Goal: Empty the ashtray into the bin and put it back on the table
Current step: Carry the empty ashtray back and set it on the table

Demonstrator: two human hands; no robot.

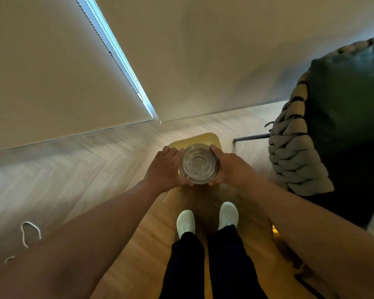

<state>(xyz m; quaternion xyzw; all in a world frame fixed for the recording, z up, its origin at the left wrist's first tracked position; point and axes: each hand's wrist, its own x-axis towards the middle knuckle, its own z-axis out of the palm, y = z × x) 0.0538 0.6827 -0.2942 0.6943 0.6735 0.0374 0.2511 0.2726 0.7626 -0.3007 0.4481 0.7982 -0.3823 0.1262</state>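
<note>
glass ashtray (198,164) gripped between both hands, left hand (165,169) and right hand (232,167) clasped on opposite sides of its rim. held in the air over a yellow bin (194,139) on the wood floor (84,169), just ahead of two white shoes (185,220).

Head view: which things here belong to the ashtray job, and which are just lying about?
Job: ashtray, held between left hand and right hand; yellow table under it.

Lying about: chair, white cord on the floor, blind chain.
</note>
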